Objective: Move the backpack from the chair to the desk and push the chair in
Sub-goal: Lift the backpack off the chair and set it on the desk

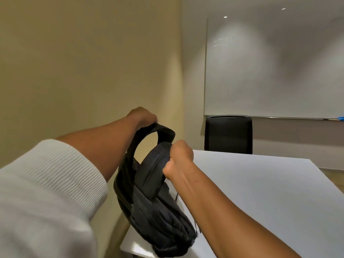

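- The left hand point(144, 116) is curled tight around a black strap point(149, 135) at the top of the backpack point(158, 202).
- The strap makes a big loop that bends down from those fingers to the bag.
- The right hand point(179, 161) is in a fist, gripping the top edge of the backpack. Its fingers are on the far side, so they cannot be seen well.
- The backpack is black and soft. It hangs down from both hands and tips toward the right.
- The bottom of the bag is low, below both hands, at the left edge of the desk point(260, 192). I cannot tell if it sits on the desk or is just over it.
- The desk is white and smooth. It spreads out to the right of the right hand, and its top looks bare there.
- A black chair point(228, 135) stands past the far side of the desk, well beyond the fingers of the right hand.
- A big whiteboard point(270, 67) hangs on the wall above that chair, with something small and blue point(341, 118) at its bottom right end.
- A tan wall point(83, 62) is behind the left hand.
- The left arm has a white ribbed sleeve point(46, 183) pushed up. The right arm is bare.
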Demonstrator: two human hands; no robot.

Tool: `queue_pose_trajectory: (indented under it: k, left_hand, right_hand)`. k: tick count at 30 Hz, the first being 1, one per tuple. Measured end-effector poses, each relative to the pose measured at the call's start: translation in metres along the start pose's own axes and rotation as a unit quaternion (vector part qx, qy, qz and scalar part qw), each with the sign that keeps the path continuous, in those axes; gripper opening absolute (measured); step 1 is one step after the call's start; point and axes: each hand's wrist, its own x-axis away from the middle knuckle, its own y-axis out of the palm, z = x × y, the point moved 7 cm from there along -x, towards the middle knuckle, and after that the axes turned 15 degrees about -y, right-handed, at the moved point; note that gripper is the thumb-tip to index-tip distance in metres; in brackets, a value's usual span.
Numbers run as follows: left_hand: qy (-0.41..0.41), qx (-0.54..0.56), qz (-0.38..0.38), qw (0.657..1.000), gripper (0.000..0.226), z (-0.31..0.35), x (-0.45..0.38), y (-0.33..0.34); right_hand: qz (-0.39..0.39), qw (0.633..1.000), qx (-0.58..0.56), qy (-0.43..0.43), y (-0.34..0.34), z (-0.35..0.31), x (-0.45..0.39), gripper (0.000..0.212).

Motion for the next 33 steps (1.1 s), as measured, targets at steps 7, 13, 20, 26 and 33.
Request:
queue_pose_trajectory:
  k: [7,13,20,26,33]
  left_hand:
    - [0.101,-0.113,0.019,0.988,0.031,0.042,-0.076,0.018]
    - [0.193,-0.162,0.010,0.968,0.029,0.072,-0.123,0.040]
    - [0.259,-0.195,-0.010,0.946,0.035,0.079,-0.154,0.074]
    - [0.302,-0.194,-0.019,0.933,0.035,0.073,-0.160,0.096]
    - [0.329,-0.203,-0.037,0.922,0.030,0.071,-0.150,0.139]
  right_hand:
    - [0.051,0.996,-0.059,0.031,0.064,0.034,-0.043,0.040]
    - [0.083,0.992,-0.091,0.029,0.106,0.066,-0.088,0.029]
    - [0.119,0.991,-0.061,0.001,0.128,0.097,-0.136,0.029]
    - [0.155,0.988,0.007,-0.019,0.113,0.110,-0.166,0.044]
    - [0.215,0.971,0.101,0.001,0.067,0.129,-0.185,0.066]
